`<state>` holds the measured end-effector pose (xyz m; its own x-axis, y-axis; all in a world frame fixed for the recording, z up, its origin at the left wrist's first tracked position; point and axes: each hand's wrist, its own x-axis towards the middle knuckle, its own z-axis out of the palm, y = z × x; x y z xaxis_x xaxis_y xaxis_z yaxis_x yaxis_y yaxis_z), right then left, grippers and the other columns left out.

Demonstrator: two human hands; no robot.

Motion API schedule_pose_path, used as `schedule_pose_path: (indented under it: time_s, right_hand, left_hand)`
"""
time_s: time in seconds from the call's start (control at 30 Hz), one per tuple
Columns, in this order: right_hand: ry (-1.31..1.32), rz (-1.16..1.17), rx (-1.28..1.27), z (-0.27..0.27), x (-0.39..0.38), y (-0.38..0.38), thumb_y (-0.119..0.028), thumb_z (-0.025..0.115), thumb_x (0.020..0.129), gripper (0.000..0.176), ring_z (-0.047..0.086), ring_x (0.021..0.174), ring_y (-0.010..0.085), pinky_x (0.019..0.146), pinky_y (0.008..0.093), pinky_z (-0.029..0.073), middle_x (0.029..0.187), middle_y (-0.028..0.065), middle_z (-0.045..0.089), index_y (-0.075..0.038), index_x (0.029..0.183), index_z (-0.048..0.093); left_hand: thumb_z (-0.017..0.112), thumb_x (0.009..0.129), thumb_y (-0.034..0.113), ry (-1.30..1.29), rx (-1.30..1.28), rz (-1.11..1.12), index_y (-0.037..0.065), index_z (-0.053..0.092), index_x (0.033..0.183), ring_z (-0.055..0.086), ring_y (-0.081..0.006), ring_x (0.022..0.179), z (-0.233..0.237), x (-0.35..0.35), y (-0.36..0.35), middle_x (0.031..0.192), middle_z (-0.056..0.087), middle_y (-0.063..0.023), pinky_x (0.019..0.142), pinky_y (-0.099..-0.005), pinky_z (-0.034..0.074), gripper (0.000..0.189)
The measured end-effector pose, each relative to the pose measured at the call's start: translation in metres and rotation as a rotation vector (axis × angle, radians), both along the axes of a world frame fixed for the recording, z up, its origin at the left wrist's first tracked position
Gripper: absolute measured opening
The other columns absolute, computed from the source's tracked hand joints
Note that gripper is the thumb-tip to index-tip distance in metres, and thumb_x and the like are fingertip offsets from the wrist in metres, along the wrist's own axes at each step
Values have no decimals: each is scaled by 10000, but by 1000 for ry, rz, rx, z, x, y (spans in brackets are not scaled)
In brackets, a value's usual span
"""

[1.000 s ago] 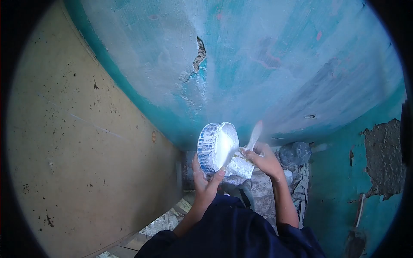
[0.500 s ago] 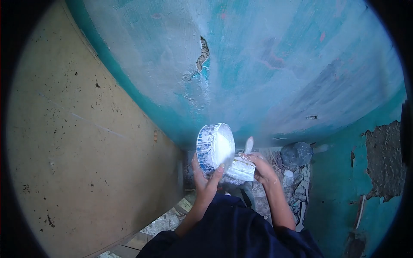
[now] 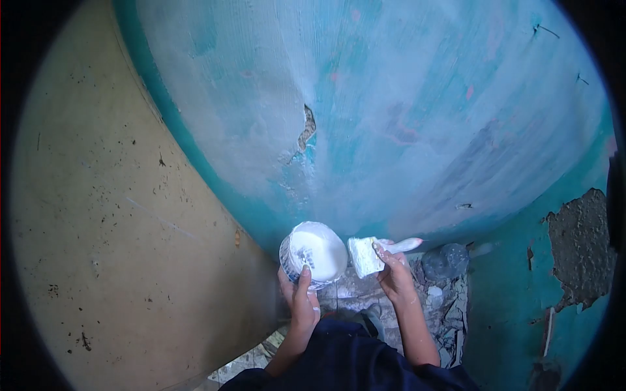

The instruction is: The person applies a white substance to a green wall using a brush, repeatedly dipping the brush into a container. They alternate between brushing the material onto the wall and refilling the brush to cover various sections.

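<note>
My left hand (image 3: pixel 302 301) grips a round tub (image 3: pixel 285 255) with a blue-patterned side, its thumb over the rim. White paint (image 3: pixel 326 255) lies inside the tub. To the right, my right hand (image 3: pixel 394 272) is closed on a wide paintbrush (image 3: pixel 362 256), whose bristles are coated white. The brush's pale handle (image 3: pixel 407 245) points right, and its head sits beside the tub's rim with a small gap. Ahead stands a wall (image 3: pixel 365 143) with streaky white over turquoise and a chipped hole (image 3: pixel 306 127).
A brown board (image 3: pixel 150 247) speckled with dark marks closes off the left. On the right, a turquoise wall (image 3: pixel 502 319) has a bare grey patch (image 3: pixel 580 247). Rubble (image 3: pixel 450 319) and a grey plastic bag (image 3: pixel 445 262) lie low near the wall.
The brush has moved away from the tub's rim and turned, so its handle now points right instead of up. The tub is more upright, and the view has tilted upward.
</note>
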<state>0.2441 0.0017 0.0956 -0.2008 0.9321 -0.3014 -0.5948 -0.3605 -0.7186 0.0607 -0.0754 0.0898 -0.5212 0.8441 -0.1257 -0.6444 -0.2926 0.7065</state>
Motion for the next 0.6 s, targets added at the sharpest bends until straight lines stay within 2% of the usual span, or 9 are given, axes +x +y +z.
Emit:
schedule_pose_path:
  time_s: [0.1,0.2,0.23,0.3,0.33,0.4,0.43,0.53,0.6]
  right_hand:
    - [-46,-39,159,31,2,21,-80,671,918,292,634,1051,161,893,310,510,1118,72,650,-15,1174,546]
    - [-368,-185,452,69,2,43,-55,688,911,359,612,1057,152,920,288,500,1153,78,627,21,1226,533]
    - [-369,-189,462,79,2,52,-55,688,911,359,612,1057,152,920,288,500,1153,78,627,21,1226,533]
    - [-700,-344,814,96,4,71,-46,698,895,335,630,1052,179,898,291,513,1123,89,653,14,1213,614]
    - [-698,-350,821,107,4,81,-46,698,895,335,630,1052,179,898,291,513,1123,89,653,14,1213,614]
    - [-1214,-559,1196,131,3,101,-11,709,851,308,650,994,227,865,316,525,1064,107,675,-27,1159,696]
    - [-1211,-566,1200,136,0,110,-11,709,851,308,650,994,227,865,316,525,1064,107,675,-27,1159,696]
    - [-1399,-888,1447,130,-6,140,2,720,759,377,637,955,260,858,361,501,1027,88,680,-62,1131,730]
    - [-1569,-893,1479,103,-5,152,-59,696,760,393,624,990,238,868,362,467,1040,59,678,-99,1149,731]
  left_hand:
    - [624,910,38,-24,7,16,-5,337,1438,439,-260,1311,-5,-3,1,1403,449,-162,1123,-420,327,602]
    - [624,911,37,-41,9,34,2,345,1435,442,-261,1311,3,-2,0,1402,452,-156,1118,-425,338,595]
    - [624,911,37,-48,-10,44,6,347,1434,444,-262,1311,5,-2,0,1402,453,-153,1114,-426,345,593]
    - [624,911,37,-49,-3,43,8,346,1436,445,-261,1312,5,-2,-1,1404,453,-154,1112,-425,349,595]
    - [624,911,37,-48,-7,44,11,344,1438,445,-260,1314,4,-3,-1,1405,453,-154,1110,-425,353,598]
    - [624,910,35,-34,-4,39,13,343,1440,446,-261,1316,3,-4,-2,1408,452,-154,1112,-425,352,600]
    - [624,909,33,-21,-10,37,15,342,1441,446,-262,1318,2,-5,-3,1411,450,-153,1114,-426,351,603]
    - [624,906,27,-31,-46,42,18,339,1444,445,-264,1319,3,-4,-4,1415,447,-155,1119,-429,346,609]
    - [624,905,26,-37,-39,49,18,334,1446,446,-265,1319,-2,-4,-4,1417,446,-155,1119,-431,347,613]
